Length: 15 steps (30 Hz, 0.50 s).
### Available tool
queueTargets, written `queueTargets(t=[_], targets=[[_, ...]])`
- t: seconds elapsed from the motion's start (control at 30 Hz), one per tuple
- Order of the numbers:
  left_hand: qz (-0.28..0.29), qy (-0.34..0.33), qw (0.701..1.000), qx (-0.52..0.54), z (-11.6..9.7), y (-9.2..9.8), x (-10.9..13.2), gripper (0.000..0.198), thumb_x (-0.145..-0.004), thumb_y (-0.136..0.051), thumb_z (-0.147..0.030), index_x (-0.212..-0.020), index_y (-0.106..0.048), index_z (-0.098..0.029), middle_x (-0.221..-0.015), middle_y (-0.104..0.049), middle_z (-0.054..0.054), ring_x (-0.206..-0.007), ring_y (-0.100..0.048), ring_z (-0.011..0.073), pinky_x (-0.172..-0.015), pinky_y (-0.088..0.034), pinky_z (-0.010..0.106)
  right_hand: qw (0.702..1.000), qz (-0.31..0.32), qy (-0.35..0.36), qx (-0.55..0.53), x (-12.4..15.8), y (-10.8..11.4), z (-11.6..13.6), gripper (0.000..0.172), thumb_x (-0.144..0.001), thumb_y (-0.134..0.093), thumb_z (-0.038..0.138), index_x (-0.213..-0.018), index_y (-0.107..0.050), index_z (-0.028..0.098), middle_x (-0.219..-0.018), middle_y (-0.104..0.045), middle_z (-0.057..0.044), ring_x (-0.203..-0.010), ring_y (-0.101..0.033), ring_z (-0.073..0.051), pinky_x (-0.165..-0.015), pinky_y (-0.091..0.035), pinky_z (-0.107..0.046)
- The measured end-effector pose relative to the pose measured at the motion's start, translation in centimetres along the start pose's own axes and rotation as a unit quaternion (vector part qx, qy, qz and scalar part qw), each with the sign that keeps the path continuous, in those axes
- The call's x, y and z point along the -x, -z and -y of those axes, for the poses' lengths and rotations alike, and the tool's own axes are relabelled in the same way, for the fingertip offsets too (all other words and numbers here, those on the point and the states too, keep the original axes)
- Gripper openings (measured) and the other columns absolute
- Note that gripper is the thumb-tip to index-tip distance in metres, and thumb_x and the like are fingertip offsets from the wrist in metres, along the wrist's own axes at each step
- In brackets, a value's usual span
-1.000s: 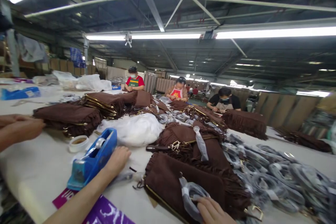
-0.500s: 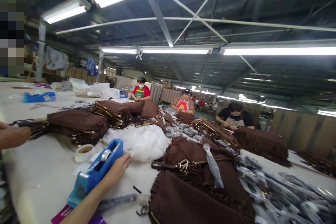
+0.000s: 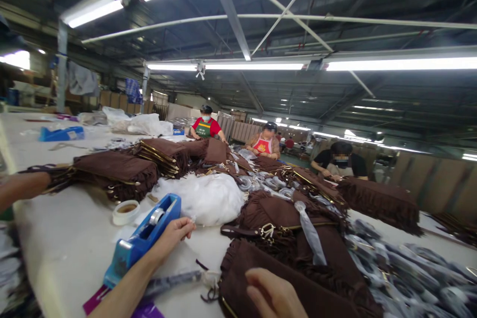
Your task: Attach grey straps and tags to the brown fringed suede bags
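Note:
My left hand (image 3: 176, 236) is just right of a blue tape dispenser (image 3: 143, 241). Its thumb and fingertips are pinched together beside a heap of white plastic bags (image 3: 208, 198); whatever they hold, if anything, is too small to make out. Low in the view, my right hand (image 3: 275, 294) hovers over or rests on a dark brown fringed bag (image 3: 316, 292); I cannot tell which. Its thumb and forefinger are apart with nothing visible between them, and the frame's bottom edge cuts it off. Under my left forearm lies a dark wrapped strap (image 3: 173, 283).
A tape roll (image 3: 125, 212) sits behind the dispenser. Stacked brown pouches (image 3: 115, 166) lie left, where another person's hand (image 3: 28, 189) reaches in. Plastic-wrapped straps (image 3: 413, 278) cover the right side. Several co-workers work across the table, one in a green apron (image 3: 204, 128).
My right hand has come into view at the bottom, over the brown bag. My left hand stays pinched beside the dispenser. The view has shifted slightly.

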<state>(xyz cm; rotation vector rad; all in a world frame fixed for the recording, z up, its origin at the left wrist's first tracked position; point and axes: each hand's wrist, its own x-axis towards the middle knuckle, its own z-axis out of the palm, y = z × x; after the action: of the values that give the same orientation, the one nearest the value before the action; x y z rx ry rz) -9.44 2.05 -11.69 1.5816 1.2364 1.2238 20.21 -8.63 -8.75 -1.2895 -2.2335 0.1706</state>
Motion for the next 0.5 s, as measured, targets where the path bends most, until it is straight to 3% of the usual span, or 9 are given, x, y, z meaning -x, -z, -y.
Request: queueTargets(t=[0.07, 0.13, 0.2, 0.3, 0.4, 0.5], targets=[[0.002, 0.001, 1.000, 0.004, 0.0, 0.0, 0.1, 0.042, -0.069, -0.055, -0.060, -0.059, -0.049, -0.020, -0.054, -0.045, -0.005, -0.055, -0.035, 0.0123, -0.055, -0.027, 0.025, 0.998, -0.001, -0.024, -0.050, -3.7, -2.1, 3.2, 0.021, -0.091, -0.047, 0.020, -0.093, -0.068, 0.022, -0.085, -0.074, -0.003, -0.078, -0.069, -0.018, -0.071, -0.051, -0.023], [0.008, -0.001, 1.000, 0.001, 0.0, 0.0, 0.2, 0.039, -0.070, -0.055, -0.057, -0.059, -0.049, -0.020, -0.054, -0.045, -0.005, -0.055, -0.034, 0.0122, -0.055, -0.027, 0.025, 0.998, -0.024, -0.038, -0.037, -7.3, -4.1, 5.4, 0.025, -0.093, -0.045, 0.019, -0.107, -0.065, 0.019, -0.092, -0.074, -0.006, -0.086, -0.070, -0.020, -0.073, -0.050, -0.025], [0.013, -0.005, 1.000, -0.004, -0.1, 0.1, 0.3, 0.037, -0.071, -0.053, -0.054, -0.059, -0.049, -0.020, -0.055, -0.046, -0.005, -0.055, -0.035, 0.0123, -0.055, -0.028, 0.025, 0.998, 0.003, -0.041, 0.039, -10.3, -5.9, 6.7, 0.025, -0.093, -0.048, 0.019, -0.114, -0.062, 0.017, -0.099, -0.074, -0.010, -0.092, -0.070, -0.023, -0.074, -0.050, -0.027], [0.016, -0.012, 1.000, -0.019, -0.2, 0.1, 0.4, 0.036, -0.073, -0.049, -0.052, -0.058, -0.048, -0.020, -0.056, -0.045, -0.004, -0.057, -0.038, 0.0132, -0.057, -0.030, 0.026, 0.986, 0.072, -0.025, 0.148, -13.1, -7.4, 7.5, 0.020, -0.094, -0.048, 0.019, -0.102, -0.066, 0.019, -0.094, -0.076, -0.010, -0.085, -0.072, -0.026, -0.066, -0.050, -0.029], [0.019, -0.016, 0.999, -0.039, -0.1, 0.0, 0.4, 0.034, -0.074, -0.049, -0.049, -0.057, -0.048, -0.020, -0.058, -0.047, -0.003, -0.060, -0.043, 0.0146, -0.060, -0.034, 0.026, 0.981, 0.093, -0.011, 0.171, -12.6, -6.3, 6.4, 0.021, -0.092, -0.047, 0.014, -0.090, -0.067, 0.021, -0.085, -0.076, -0.009, -0.080, -0.073, -0.026, -0.062, -0.048, -0.029], [0.020, -0.019, 0.998, -0.065, 0.4, 0.0, 0.4, 0.032, -0.075, -0.050, -0.046, -0.057, -0.050, -0.020, -0.056, -0.048, -0.003, -0.062, -0.047, 0.0165, -0.064, -0.038, 0.028, 0.974, 0.071, -0.078, 0.198, -8.9, -2.6, 3.2, 0.026, -0.093, -0.041, 0.013, -0.085, -0.064, 0.020, -0.079, -0.075, -0.010, -0.076, -0.072, -0.026, -0.059, -0.045, -0.029]])
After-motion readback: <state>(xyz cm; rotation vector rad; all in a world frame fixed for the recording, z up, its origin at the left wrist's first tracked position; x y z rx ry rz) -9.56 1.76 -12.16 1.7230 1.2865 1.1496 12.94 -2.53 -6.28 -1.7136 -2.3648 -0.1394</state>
